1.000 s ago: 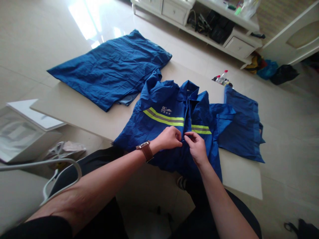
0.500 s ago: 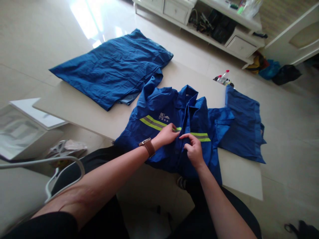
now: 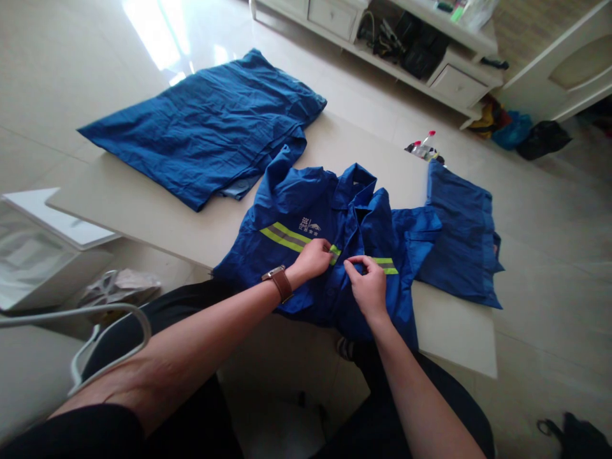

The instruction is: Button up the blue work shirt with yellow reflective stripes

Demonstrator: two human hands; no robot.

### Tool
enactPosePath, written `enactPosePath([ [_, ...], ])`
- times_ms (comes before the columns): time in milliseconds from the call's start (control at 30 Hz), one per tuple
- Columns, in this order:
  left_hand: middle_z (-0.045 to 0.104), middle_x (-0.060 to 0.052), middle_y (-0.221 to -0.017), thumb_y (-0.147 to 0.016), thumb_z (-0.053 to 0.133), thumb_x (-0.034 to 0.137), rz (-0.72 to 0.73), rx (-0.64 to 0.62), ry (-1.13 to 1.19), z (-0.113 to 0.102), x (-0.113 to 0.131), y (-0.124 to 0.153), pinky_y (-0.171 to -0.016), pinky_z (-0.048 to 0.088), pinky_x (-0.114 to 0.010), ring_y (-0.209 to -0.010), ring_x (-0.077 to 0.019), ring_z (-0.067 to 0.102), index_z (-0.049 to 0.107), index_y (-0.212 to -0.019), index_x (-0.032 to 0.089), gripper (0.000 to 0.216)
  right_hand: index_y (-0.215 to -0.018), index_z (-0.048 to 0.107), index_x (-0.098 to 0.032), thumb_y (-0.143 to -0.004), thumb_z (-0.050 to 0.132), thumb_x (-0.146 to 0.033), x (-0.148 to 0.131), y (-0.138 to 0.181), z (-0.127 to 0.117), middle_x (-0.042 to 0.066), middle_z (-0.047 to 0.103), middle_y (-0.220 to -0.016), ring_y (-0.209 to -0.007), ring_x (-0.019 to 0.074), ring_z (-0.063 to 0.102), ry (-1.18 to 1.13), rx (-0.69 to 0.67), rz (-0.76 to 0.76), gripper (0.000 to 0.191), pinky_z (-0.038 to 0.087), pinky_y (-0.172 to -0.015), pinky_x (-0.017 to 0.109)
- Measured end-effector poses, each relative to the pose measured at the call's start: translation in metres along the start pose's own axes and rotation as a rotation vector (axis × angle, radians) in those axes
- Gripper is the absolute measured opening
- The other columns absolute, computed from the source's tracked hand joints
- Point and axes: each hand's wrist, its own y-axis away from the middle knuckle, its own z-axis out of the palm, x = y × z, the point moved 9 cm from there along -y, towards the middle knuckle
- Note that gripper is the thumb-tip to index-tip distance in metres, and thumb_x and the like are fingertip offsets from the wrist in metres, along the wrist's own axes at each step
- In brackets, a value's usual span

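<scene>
A blue work jacket [image 3: 296, 210] with a grey and yellow reflective stripe lies face up on the beige table [image 3: 153, 213], its hem hanging over the near edge. My left hand [image 3: 313, 258], with a brown watch on the wrist, pinches the left front panel at the stripe. My right hand [image 3: 368, 284] pinches the right front edge beside it. The fingertips of both hands nearly meet at the jacket's front opening.
A folded blue garment [image 3: 205, 127] lies at the table's far left. Another blue piece [image 3: 461, 229] lies at the right end. Small bottles [image 3: 423, 150] stand at the far edge. A white cabinet [image 3: 382, 38] is behind, and a white box [image 3: 43, 245] sits at the left.
Both hands have moved a little up the jacket front to the reflective stripe, still pinching the two front edges together.
</scene>
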Motion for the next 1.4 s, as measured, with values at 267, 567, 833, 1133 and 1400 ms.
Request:
enactPosePath([
  [267,0.068,-0.005,-0.077,-0.081,0.055,0.011,0.022,-0.045,-0.051,-0.002,0.016,0.013,-0.064,0.041,-0.026,-0.071,-0.0164,0.056,0.065,-0.079,0.014,0.011,-0.083,0.065,-0.02,-0.081,0.071,-0.049,0.007,-0.003,0.005,0.005,0.065,-0.089,-0.088,0.0234,0.062,0.095,0.036,-0.035,0.029,0.046,-0.084,0.035],
  [567,0.071,-0.014,-0.128,-0.081,0.051,0.001,0.18,-0.058,-0.155,0.001,0.027,0.019,-0.1,0.049,-0.03,-0.116,-0.0237,0.067,0.062,-0.13,0.015,0.053,-0.087,0.071,-0.019,-0.086,0.061,-0.031,0.006,-0.002,0.014,0.006,0.069,-0.09,-0.085,0.0217,0.062,0.014,-0.017,-0.078,0.015,0.047,-0.081,0.035],
  [833,0.077,-0.012,-0.108,-0.085,0.059,0.01,0.154,0.049,-0.118,-0.01,0.03,0.016,-0.091,0.053,-0.03,-0.099,-0.0219,0.07,0.073,-0.11,0.013,0.028,-0.089,0.073,-0.019,-0.089,0.059,-0.028,-0.001,0.0,0.009,0.006,0.07,-0.09,-0.083,0.0208,0.063,-0.005,0.008,-0.131,0.017,0.048,-0.076,0.033],
  [1133,0.072,-0.003,-0.08,-0.078,0.062,0.002,0.198,0.091,-0.028,-0.015,0.032,0.016,-0.069,0.048,-0.023,-0.071,-0.0134,0.063,0.076,-0.102,0.013,0.03,-0.09,0.075,-0.018,-0.09,0.063,-0.03,-0.006,0.001,0.002,0.005,0.068,-0.089,-0.081,0.0194,0.062,-0.047,0.054,-0.13,0.017,0.046,-0.071,0.031],
  [1400,0.075,-0.004,-0.074,-0.075,0.063,0.002,0.251,0.114,-0.019,-0.017,0.036,0.018,-0.064,0.046,-0.022,-0.069,-0.0138,0.066,0.079,-0.081,0.013,0.021,-0.092,0.076,-0.019,-0.089,0.068,-0.032,-0.007,0.0,0.005,0.003,0.065,-0.086,-0.073,0.0171,0.057,-0.053,0.024,-0.146,0.016,0.042,-0.065,0.03],
])
